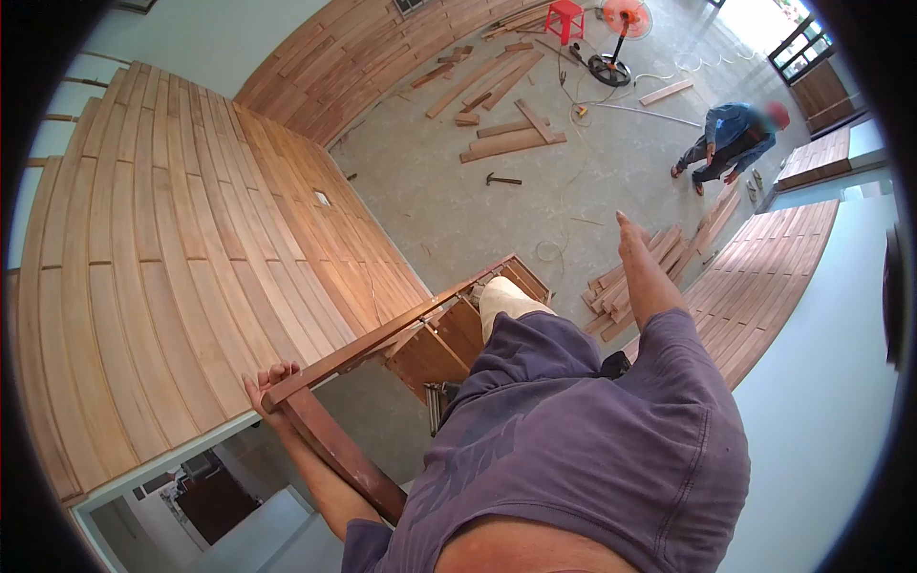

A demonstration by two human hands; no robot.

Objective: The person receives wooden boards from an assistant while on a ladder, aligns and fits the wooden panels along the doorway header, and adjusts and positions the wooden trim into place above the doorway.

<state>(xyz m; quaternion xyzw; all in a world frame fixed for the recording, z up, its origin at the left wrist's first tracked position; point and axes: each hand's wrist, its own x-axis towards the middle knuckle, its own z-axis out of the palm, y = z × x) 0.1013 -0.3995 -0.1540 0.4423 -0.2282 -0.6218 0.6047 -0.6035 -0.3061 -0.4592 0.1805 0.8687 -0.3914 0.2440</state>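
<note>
On the left, my left hand [271, 384] is at the corner of a brown wooden frame, its fingers curled by the end of the long wooden rail [358, 344]. The corner hides part of the palm. A second wooden bar [339, 449] runs from that corner back toward my body. My right hand [628, 234] reaches out over the floor with its fingers stretched, holding nothing I can see. Below the rail, wooden panels [435, 353] of the same piece stand close to my leg. Wall planking [201, 258] rises just beyond my left hand.
A pile of planks [645, 272] lies beyond my right hand. A hammer [503, 179] and loose boards [511, 141] lie on the floor. Farther off are a fan [611, 67], a red stool [565, 19], cords and a stooping person [731, 143]. A wall opening [205, 497] is at lower left.
</note>
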